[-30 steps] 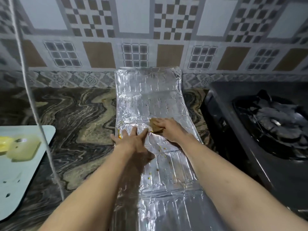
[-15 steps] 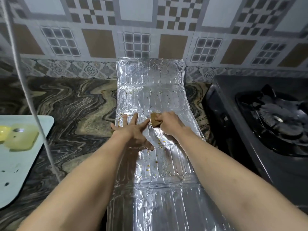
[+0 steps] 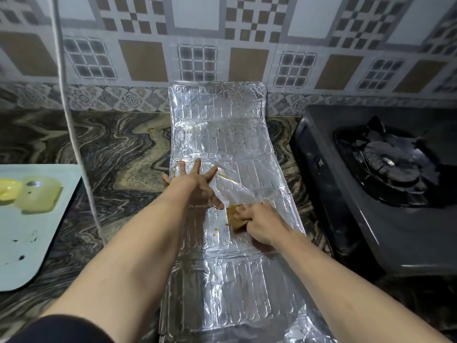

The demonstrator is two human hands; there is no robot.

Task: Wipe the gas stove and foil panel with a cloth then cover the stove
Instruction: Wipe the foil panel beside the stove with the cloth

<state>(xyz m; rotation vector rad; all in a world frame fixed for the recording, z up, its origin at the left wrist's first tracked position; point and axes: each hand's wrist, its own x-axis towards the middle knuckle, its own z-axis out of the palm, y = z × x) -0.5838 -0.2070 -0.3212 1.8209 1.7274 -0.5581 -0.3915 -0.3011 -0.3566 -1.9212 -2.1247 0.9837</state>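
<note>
A long silver foil panel [image 3: 230, 149] lies flat on the marbled counter, its far end bent up against the tiled wall. Yellow-brown food specks dot its middle. My left hand [image 3: 195, 184] presses flat on the panel's left side with fingers spread. My right hand [image 3: 262, 222] grips a small brown cloth [image 3: 235, 216] and presses it on the foil just right of my left thumb. The dark gas stove [image 3: 385, 194] stands to the right of the panel, its black burner grate [image 3: 388, 164] uncovered.
A pale cutting board [image 3: 27, 243] with yellow pieces [image 3: 37, 194] sits at the left edge. A white cord [image 3: 71, 134] hangs down in front of the counter on the left. The dark marbled counter [image 3: 118, 154] surrounds the panel; the tiled wall runs behind.
My right hand has dragged the cloth toward me and rightward down the foil. My left hand has stayed pressed on the panel's left side.
</note>
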